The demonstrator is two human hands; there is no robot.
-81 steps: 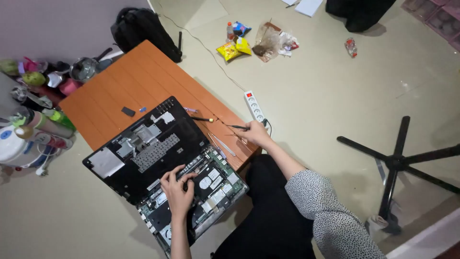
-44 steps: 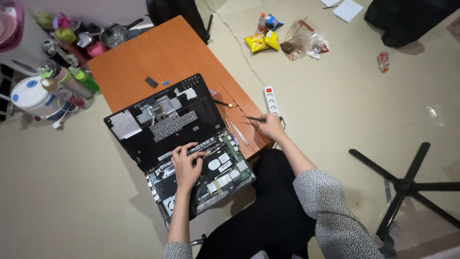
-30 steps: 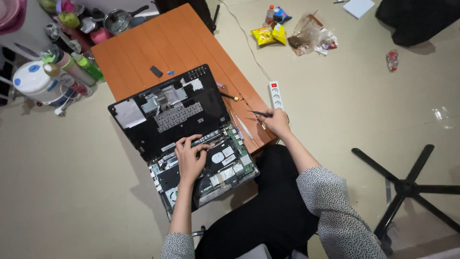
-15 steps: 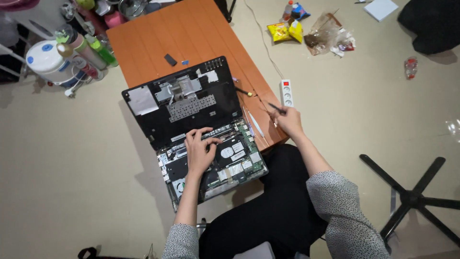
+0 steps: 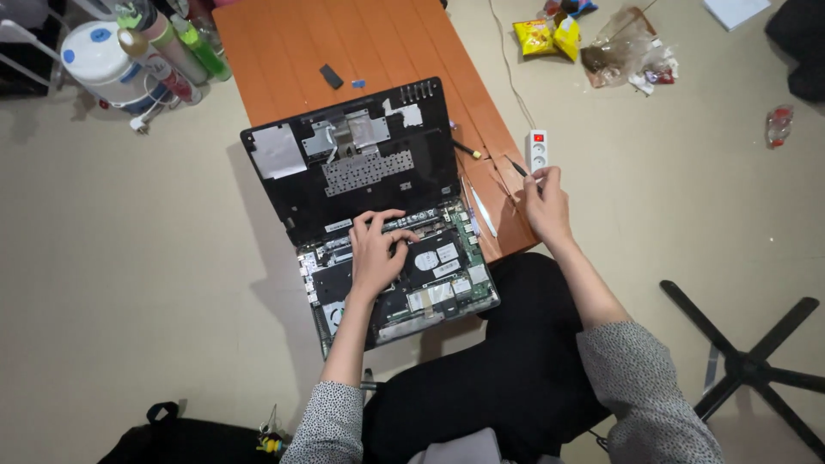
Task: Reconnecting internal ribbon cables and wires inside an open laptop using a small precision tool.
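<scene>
My left hand (image 5: 375, 249) rests flat, fingers apart, on the open laptop (image 5: 378, 206). My right hand (image 5: 545, 203) pinches the screwdriver (image 5: 518, 168); I'd hold it straight up, I think.

Yellow snack packets (image 5: 545, 36), perhaps crumpled, top

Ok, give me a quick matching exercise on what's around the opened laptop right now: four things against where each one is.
Things:
1. left hand
2. right hand
3. power strip
4. snack packets

Places:
A. on the floor beyond the table's far right corner
B. at the table's right edge, holding a thin tool
C. on the laptop's exposed circuit boards
D. on the floor just right of the table

Pairs: 1-C, 2-B, 3-D, 4-A
</scene>
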